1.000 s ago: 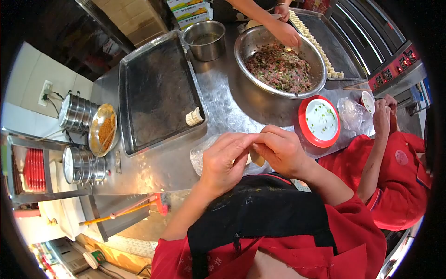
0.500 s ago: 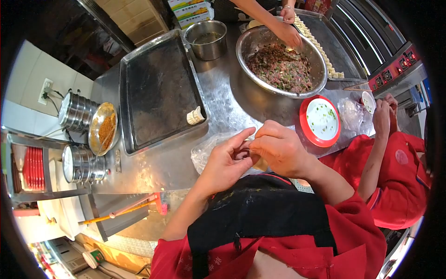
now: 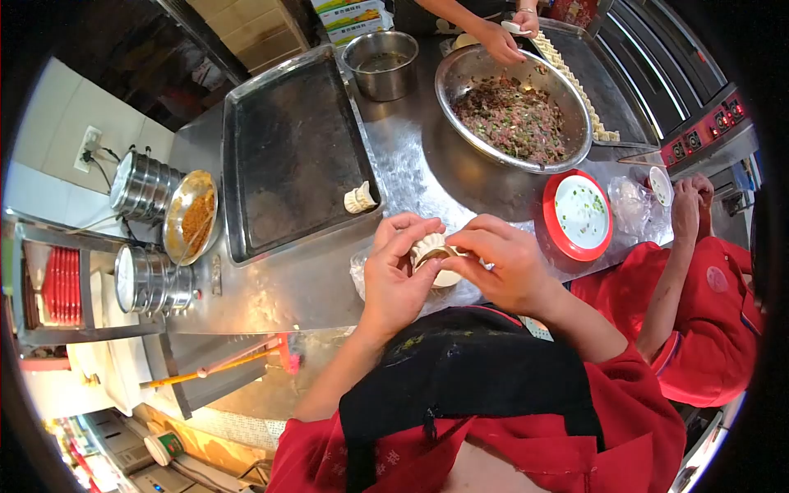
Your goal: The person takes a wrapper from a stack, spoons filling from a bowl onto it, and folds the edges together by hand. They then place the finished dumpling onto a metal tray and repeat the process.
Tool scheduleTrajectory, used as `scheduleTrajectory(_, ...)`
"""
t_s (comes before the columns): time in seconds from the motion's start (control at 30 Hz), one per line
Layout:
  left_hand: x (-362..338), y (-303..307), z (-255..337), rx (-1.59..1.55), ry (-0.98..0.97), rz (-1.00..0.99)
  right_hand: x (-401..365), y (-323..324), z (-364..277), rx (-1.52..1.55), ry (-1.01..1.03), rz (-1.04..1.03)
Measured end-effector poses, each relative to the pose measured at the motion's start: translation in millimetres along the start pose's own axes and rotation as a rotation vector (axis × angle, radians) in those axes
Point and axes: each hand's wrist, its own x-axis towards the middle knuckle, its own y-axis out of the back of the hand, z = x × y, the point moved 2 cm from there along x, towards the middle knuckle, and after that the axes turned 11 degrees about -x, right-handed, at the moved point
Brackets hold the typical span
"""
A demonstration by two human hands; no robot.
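Note:
A half-pleated dumpling (image 3: 428,245) sits cupped in my left hand (image 3: 396,271), its ruffled edge upward and a dark opening facing me. My right hand (image 3: 508,261) pinches the dumpling's rim between thumb and forefinger. Below the hands, pale round dough wrappers (image 3: 448,278) show in part on clear plastic (image 3: 358,269). Just beyond my left hand, finished pleated dumplings (image 3: 359,199) stand pressed together in the near right corner of a dark baking tray (image 3: 300,164).
Across the table a co-worker's hands (image 3: 501,41) are over a steel bowl (image 3: 585,140) of meat filling. Nearby are a steel pot (image 3: 380,82), a red-rimmed plate (image 3: 579,215), a filled tray (image 3: 604,74) and a pan of orange crumbs (image 3: 196,220). Another person (image 3: 690,296) works close on my right.
The dumpling between my hands has come into clearer view, its pleats turned up. The co-worker's hand has lifted toward the bowl's far rim, with a white piece now in the other hand. The view has shifted slightly.

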Motion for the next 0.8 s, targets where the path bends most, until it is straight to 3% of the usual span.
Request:
scheduleTrajectory(0.23, -7, 3, -7, 0.067, -0.002, 0.023, -2, -25, 4, -0.216, 0.208, 0.036)
scheduleTrajectory(0.3, -10, 11, -16, 0.189, 0.17, -0.049, -2, -31, 5, -0.224, 0.246, 0.01)
scheduleTrajectory(0.37, -13, 15, -18, 0.226, 0.208, -0.009, -3, -37, 5, -0.23, 0.125, -0.126)
scheduleTrajectory(0.43, -14, 23, -30, 0.162, 0.328, -0.054, -3, -40, 9, -0.228, 0.133, -0.204)
scheduleTrajectory(0.5, -11, 31, -35, 0.198, 0.255, -0.091, -1, -44, 6, -0.23, 0.134, -0.28)
scheduleTrajectory(0.57, -3, 51, -38, 0.338, 0.409, -0.013, 4, -39, -1, -0.25, -0.013, -0.134)
scheduleTrajectory(0.6, 3, 71, -52, 0.239, 0.471, 0.163, 5, -37, -1, -0.245, -0.019, -0.131)
scheduleTrajectory(0.7, 41, 130, -62, 0.074, 0.292, 0.466, -8, -27, 11, -0.226, -0.107, -0.093)
scheduleTrajectory(0.8, 74, 178, -89, 0.363, 0.207, 0.551, -28, -28, 22, -0.188, -0.214, -0.187)
